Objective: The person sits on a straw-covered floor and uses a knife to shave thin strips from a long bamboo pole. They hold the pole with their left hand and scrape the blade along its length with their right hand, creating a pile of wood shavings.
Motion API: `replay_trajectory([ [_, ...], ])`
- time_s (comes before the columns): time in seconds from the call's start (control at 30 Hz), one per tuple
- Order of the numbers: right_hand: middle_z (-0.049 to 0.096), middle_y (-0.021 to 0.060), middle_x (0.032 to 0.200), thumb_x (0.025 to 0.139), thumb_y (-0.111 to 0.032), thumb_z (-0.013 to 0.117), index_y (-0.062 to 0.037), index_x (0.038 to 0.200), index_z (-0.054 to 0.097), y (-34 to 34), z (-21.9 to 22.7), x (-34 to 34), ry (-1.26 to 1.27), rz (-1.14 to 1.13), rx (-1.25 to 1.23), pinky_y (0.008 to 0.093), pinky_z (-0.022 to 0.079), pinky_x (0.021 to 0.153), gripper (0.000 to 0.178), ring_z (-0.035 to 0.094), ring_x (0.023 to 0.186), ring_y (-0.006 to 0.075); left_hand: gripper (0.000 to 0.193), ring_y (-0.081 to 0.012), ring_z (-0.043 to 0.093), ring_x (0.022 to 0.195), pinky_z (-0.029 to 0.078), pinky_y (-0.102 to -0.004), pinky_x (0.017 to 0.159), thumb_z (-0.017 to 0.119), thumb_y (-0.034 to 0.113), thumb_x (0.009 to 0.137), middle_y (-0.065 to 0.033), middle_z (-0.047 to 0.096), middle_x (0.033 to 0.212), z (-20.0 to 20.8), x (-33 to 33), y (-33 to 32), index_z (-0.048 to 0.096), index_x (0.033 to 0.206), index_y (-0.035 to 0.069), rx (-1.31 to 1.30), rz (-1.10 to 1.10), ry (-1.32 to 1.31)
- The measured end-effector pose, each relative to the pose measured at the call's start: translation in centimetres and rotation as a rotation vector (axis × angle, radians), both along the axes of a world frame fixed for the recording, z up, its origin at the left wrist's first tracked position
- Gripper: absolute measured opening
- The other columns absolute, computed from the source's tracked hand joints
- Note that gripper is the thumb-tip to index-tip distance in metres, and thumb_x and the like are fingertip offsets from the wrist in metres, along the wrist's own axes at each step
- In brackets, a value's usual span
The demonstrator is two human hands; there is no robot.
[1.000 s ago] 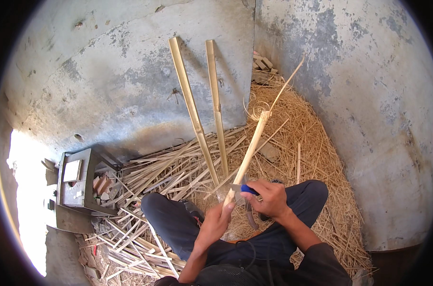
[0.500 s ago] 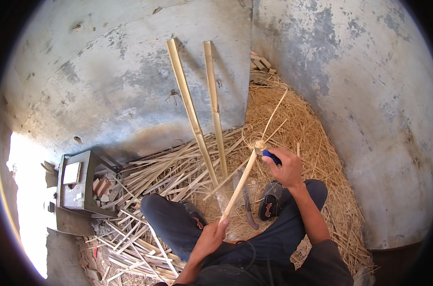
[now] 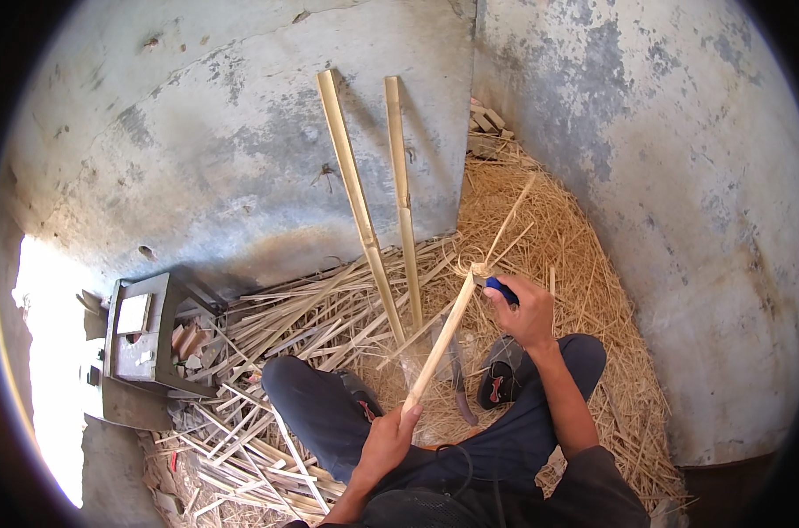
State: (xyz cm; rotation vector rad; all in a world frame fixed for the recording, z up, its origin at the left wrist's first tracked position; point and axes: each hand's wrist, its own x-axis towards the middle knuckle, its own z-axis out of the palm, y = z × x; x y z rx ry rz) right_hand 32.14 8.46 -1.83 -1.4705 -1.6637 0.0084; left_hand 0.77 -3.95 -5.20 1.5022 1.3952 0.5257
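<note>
Weathered grey walls (image 3: 214, 167) with flaking paint meet in a corner, and from my remote post I see the floor littered with fine shavings (image 3: 584, 290) on the right and loose split sticks (image 3: 294, 304) on the left. My left hand (image 3: 390, 437) is clenched around the lower end of a pale bamboo strip (image 3: 441, 345), which slants up and away to the right, between the bent knees. My right hand (image 3: 527, 312) grips a blue-handled knife (image 3: 503, 289) at the strip's far end, right beside a tuft of thin curls (image 3: 478, 268); I can't tell whether the edge is biting. Beneath the strip, a tool with a curved handle (image 3: 465, 407) lies near the right shoe (image 3: 502, 374). Two longer bamboo lengths (image 3: 358, 202) lean on the wall ahead, and I have a small wooden cabinet (image 3: 160, 339) off to the left.
</note>
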Motion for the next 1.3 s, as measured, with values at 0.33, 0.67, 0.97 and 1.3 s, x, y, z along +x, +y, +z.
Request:
replay_trajectory([
  [0.33, 0.061, -0.0016, 0.076, 0.112, -0.039, 0.067, -0.0011, 0.111, 0.076, 0.4, -1.6, 3.3, 1.006, 0.527, -0.591, 0.0263, 0.041, 0.053, 0.039, 0.051, 0.056, 0.0097, 0.044, -0.0466, 0.072, 0.074, 0.054, -0.0513, 0.069, 0.067, 0.042, 0.112, -0.0256, 0.069, 0.076, 0.2, -1.1, 0.7, 0.072, 0.108, -0.002, -0.085, 0.013, -0.057],
  [0.67, 0.076, 0.0103, 0.091, 0.102, -0.037, 0.079, -0.0027, 0.112, 0.077, -3.7, -1.8, -3.4, 0.254, 0.313, -0.048, 0.0331, 0.056, 0.064, 0.036, 0.072, 0.07, 0.0222, 0.04, -0.0424, 0.072, 0.062, 0.053, -0.047, 0.059, 0.074, 0.039, 0.108, -0.0198, 0.068, 0.065, 4.4, 0.3, 3.0, 0.074, 0.107, -0.001, 0.157, 0.084, 0.035],
  [0.97, 0.073, 0.007, 0.088, 0.095, -0.037, 0.085, -0.0104, 0.114, 0.079, -6.3, -1.5, -6.6, 0.005, 0.375, -0.023, 0.0397, 0.058, 0.062, 0.033, 0.074, 0.07, 0.029, 0.04, -0.0492, 0.072, 0.075, 0.055, -0.0503, 0.067, 0.075, 0.038, 0.107, -0.0237, 0.073, 0.077, 5.3, 2.3, 4.0, 0.074, 0.118, -0.001, 0.316, 0.049, 0.003],
  [1.3, 0.067, 0.0023, 0.08, 0.092, -0.036, 0.086, -0.0145, 0.113, 0.08, -7.0, 0.1, -6.9, -0.094, 0.343, -0.002, 0.0378, 0.056, 0.056, 0.031, 0.071, 0.065, 0.0238, 0.037, -0.0384, 0.072, 0.07, 0.054, -0.0449, 0.068, 0.075, 0.035, 0.108, -0.0209, 0.072, 0.079, 6.2, 2.8, 4.2, 0.074, 0.119, -0.001, 0.223, 0.028, -0.079],
])
